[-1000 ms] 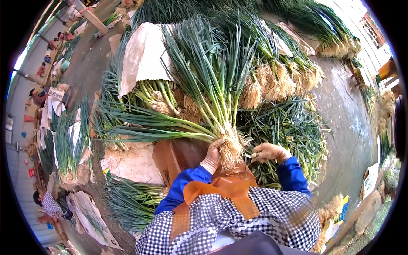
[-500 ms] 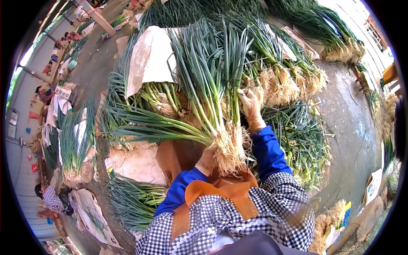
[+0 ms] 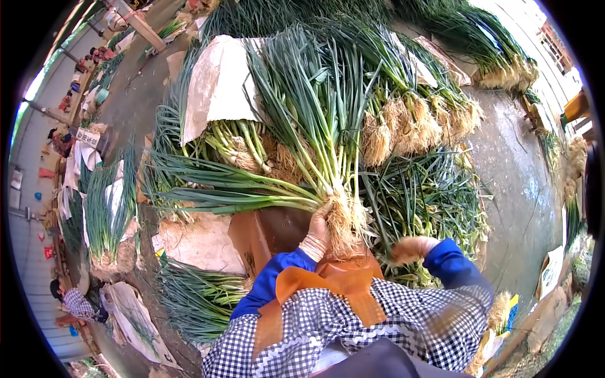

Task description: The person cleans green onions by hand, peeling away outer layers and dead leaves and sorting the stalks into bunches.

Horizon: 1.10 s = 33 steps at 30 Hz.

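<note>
My left hand (image 3: 320, 230) is closed round the root end of a bunch of green onions (image 3: 328, 151). Long dark green leaves fan upward and out to the left from it, and pale stringy roots (image 3: 343, 220) hang beside my fingers. My right hand (image 3: 409, 250) is away from the bunch, low over a heap of loose green leaves (image 3: 428, 201) on the right. Motion blurs its fingers, so I cannot make out whether they hold anything.
Behind lie more green onions with shaggy roots (image 3: 409, 129) and a pale sack (image 3: 217, 88). An orange-brown apron (image 3: 274, 233) covers my lap. Another green onion pile (image 3: 198, 299) is at lower left. A person (image 3: 79, 296) crouches at far left. Wet concrete floor (image 3: 520, 183) runs along the right.
My right hand has come off the upright stems and moved down and to the right, over the leaf heap. My left hand stays on the bunch, slightly higher and farther right.
</note>
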Available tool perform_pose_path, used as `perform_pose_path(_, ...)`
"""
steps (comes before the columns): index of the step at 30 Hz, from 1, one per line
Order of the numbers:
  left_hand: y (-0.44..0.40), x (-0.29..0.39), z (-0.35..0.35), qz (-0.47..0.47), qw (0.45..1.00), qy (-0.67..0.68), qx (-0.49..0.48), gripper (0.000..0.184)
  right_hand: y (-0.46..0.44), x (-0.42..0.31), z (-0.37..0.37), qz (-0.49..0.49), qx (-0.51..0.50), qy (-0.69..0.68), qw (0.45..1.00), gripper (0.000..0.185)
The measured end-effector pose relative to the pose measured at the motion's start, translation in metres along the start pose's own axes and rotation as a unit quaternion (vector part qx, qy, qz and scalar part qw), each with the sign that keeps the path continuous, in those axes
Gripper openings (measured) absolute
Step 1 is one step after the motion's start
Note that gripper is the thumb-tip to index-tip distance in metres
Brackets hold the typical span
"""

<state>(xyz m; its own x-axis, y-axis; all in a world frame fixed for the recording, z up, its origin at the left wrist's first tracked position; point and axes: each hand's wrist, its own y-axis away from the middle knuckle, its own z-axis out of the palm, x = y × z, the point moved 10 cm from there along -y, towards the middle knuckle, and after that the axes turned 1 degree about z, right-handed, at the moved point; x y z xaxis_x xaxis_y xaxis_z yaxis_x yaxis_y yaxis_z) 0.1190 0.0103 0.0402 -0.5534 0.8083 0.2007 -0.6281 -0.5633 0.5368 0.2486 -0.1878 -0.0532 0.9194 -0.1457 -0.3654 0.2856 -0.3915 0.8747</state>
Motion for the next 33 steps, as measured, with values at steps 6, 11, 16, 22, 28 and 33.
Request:
perform_pose_path(6, -0.008, 0.004, -0.018, 0.006, 0.999, 0.003, -0.034, 0.028, 0.059, -0.013, -0.142, 0.068, 0.318, -0.082, 0.942, 0.031)
perform_pose_path(11, -0.011, 0.008, -0.017, -0.001, 0.998, -0.021, -0.056, 0.034, -0.032, -0.050, -0.235, -0.328, 0.294, -0.715, 0.543, 0.030)
perform_pose_path(16, 0.005, 0.011, -0.025, -0.038, 0.995, -0.043, -0.084, 0.031, -0.038, -0.046, -0.299, -0.318, 0.484, -0.657, 0.483, 0.031)
perform_pose_path(22, 0.013, -0.016, 0.012, -0.059, 0.990, -0.056, -0.116, 0.029, -0.059, -0.015, -0.307, -0.210, 0.615, -0.572, 0.501, 0.023)
perform_pose_path(28, 0.012, -0.019, 0.009, -0.066, 0.993, 0.038, -0.090, 0.033, -0.056, -0.055, -0.276, -0.383, 0.248, -0.859, 0.234, 0.043)
perform_pose_path(33, 0.004, -0.003, 0.007, -0.011, 0.989, 0.046, -0.140, 0.035, -0.013, -0.037, -0.272, -0.376, 0.371, -0.804, 0.273, 0.048)
